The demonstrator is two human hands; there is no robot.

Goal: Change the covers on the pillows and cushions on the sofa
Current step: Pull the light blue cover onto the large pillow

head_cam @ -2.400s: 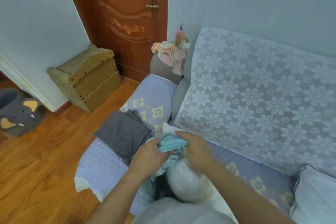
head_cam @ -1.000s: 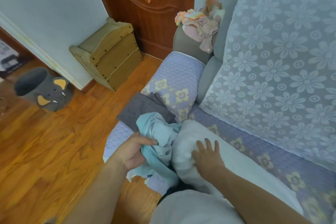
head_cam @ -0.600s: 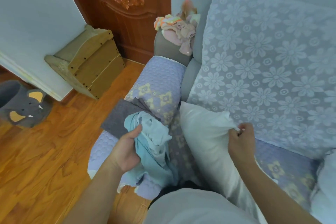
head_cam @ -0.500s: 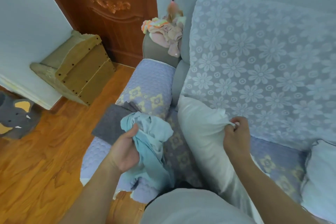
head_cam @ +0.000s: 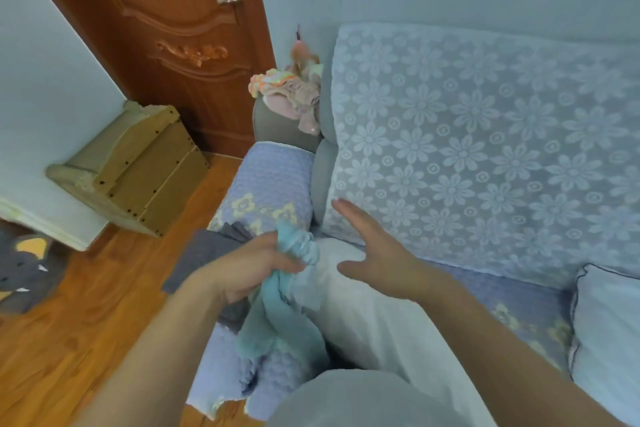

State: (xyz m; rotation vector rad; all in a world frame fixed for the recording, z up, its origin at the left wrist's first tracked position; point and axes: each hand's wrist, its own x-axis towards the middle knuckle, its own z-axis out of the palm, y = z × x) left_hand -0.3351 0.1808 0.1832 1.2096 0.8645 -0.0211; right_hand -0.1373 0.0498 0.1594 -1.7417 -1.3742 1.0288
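Left hand (head_cam: 249, 270) fingers curled tight round bunched light-blue cover (head_cam: 280, 315), gathered against the near end of bare white pillow (head_cam: 377, 329). Right hand (head_cam: 377, 253) spread, fingers straight, holding nothing, just above pillow on sofa (head_cam: 273, 184). Risk, as a judgement: pillow sliding off the seat edge with no hold on it; cover mouth lost inside the bunch. Opening of cover hidden; pillow's near end cut off by clothing; frame blurred.

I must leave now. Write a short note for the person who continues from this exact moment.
Left hand grips the bunched light blue cover at the sofa's front edge.
Right hand is open above the bare white pillow, fingers spread, holding nothing.
Folded grey cover lies on the armrest; another white pillow is at far right.
Done: the blue cover is off this pillow.
Left: dress the bare pillow, then see to the other.
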